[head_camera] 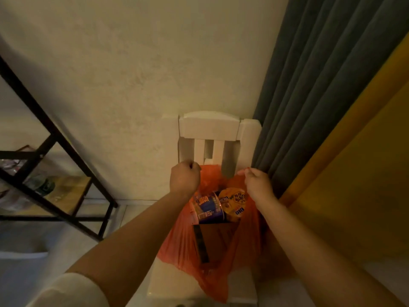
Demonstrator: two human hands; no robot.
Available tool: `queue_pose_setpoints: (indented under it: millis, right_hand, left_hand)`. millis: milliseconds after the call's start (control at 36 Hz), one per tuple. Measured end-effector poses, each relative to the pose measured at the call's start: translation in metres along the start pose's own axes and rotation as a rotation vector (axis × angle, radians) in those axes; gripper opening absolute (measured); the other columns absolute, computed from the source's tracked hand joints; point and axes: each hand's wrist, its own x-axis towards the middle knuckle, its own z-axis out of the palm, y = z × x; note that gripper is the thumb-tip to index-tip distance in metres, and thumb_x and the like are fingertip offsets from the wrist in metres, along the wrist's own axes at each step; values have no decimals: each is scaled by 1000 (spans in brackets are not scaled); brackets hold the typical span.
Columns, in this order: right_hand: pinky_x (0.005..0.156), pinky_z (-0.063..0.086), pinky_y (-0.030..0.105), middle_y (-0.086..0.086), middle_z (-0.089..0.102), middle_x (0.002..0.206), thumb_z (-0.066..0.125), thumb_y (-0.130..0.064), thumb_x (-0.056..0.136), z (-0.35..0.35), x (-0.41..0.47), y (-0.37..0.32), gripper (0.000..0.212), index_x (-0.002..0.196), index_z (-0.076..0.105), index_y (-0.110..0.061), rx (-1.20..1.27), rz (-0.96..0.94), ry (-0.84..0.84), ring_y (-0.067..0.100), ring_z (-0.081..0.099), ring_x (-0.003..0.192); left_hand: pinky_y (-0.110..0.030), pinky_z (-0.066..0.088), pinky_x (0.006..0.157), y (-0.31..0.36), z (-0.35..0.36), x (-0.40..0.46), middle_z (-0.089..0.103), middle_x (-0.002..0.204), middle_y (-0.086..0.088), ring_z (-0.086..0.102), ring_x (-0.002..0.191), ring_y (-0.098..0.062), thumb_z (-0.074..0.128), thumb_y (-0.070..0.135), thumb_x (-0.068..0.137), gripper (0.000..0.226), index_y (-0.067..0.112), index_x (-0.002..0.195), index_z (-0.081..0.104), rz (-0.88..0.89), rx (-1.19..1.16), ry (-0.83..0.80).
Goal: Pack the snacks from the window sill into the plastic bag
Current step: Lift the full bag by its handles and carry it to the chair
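Orange plastic bag (223, 258) on white chair (210, 129) seat, mouth held wide: left hand (184, 179) fisted round its left rim, right hand (257, 182) pinching right rim beside curtain (309, 96); snack cups (221, 206) inside bag.

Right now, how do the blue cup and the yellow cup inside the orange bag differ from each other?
The blue cup shows mostly its side wall, printed blue and white; the yellow cup shows its round yellow lid, facing up. The blue cup sits nearer the left hand, the yellow cup nearer the right hand. Both stand side by side inside the orange bag, behind a dark box.
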Motion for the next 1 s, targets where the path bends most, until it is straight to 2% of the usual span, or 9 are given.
queue_pose_setpoints:
  millis: [167, 333, 528, 667, 722, 778, 833, 889, 1000]
  right_hand:
    - [59, 36, 25, -6, 47, 76, 32, -23, 101, 1, 20, 8, 35, 104, 66, -14, 18, 61, 52, 13, 46, 73]
    - [83, 45, 32, 9, 61, 113, 33, -21, 101, 12, 18, 15, 31, 90, 61, -20, -50, 85, 22, 24, 57, 102]
    - [55, 40, 22, 10, 61, 107, 32, -21, 101, 22, 12, 31, 28, 93, 58, -17, -123, 112, -33, 11, 54, 76]
    - [45, 35, 12, 5, 54, 101, 32, -21, 101, 30, 2, 44, 31, 115, 57, -9, -153, 138, -36, 0, 45, 64]
    - [50, 44, 15, 10, 57, 109, 35, -19, 100, 33, -4, 48, 30, 116, 57, -7, -169, 148, -11, 8, 51, 70]
    - [63, 54, 28, 15, 59, 114, 37, -19, 99, 35, -10, 50, 29, 116, 58, -8, -160, 168, 20, 19, 57, 83]
    - [74, 57, 40, 15, 63, 107, 38, -21, 98, 36, -12, 55, 23, 100, 60, -14, -158, 174, 23, 25, 62, 88]
    - [75, 54, 36, 13, 62, 107, 37, -25, 99, 34, -17, 56, 25, 98, 60, -15, -244, 158, 11, 22, 60, 89]
    - [68, 39, 27, 14, 57, 113, 33, -29, 101, 29, -25, 63, 32, 111, 56, -10, -377, 136, 0, 21, 52, 91]
  left_hand:
    - [-36, 51, 72, -6, 10, 18, 67, 90, -16, 60, 79, -28, 43, 15, 93, 28, 1, 90, 67, -4, 24, -53]
    - [-30, 45, 70, -29, 19, 18, 65, 91, -10, 59, 80, -22, 41, 21, 97, 27, 9, 98, 64, -19, 112, -130]
    - [-27, 44, 65, -54, 21, 13, 65, 90, -5, 58, 73, -16, 38, 24, 99, 27, 11, 99, 62, -21, 226, -149]
    - [-18, 34, 54, -69, 23, 6, 66, 92, -4, 54, 72, -10, 41, 24, 100, 26, 12, 101, 64, -30, 231, -222]
    - [-16, 34, 55, -72, 22, 1, 66, 91, -5, 55, 73, -10, 42, 22, 99, 23, 12, 97, 63, -40, 209, -229]
    - [-19, 38, 61, -75, 20, -4, 67, 93, -8, 57, 76, -12, 43, 19, 99, 20, 12, 95, 61, -49, 175, -228]
    - [-18, 37, 60, -77, 17, -9, 67, 96, -8, 56, 78, -11, 43, 20, 99, 21, 11, 99, 62, -40, 181, -223]
    - [-16, 33, 56, -81, 14, -12, 68, 100, -6, 53, 79, -10, 44, 22, 99, 22, 12, 103, 64, -26, 227, -212]
    - [-21, 36, 62, -87, 12, -22, 64, 110, -4, 50, 80, -9, 46, 27, 98, 24, 16, 115, 59, -32, 277, -192]
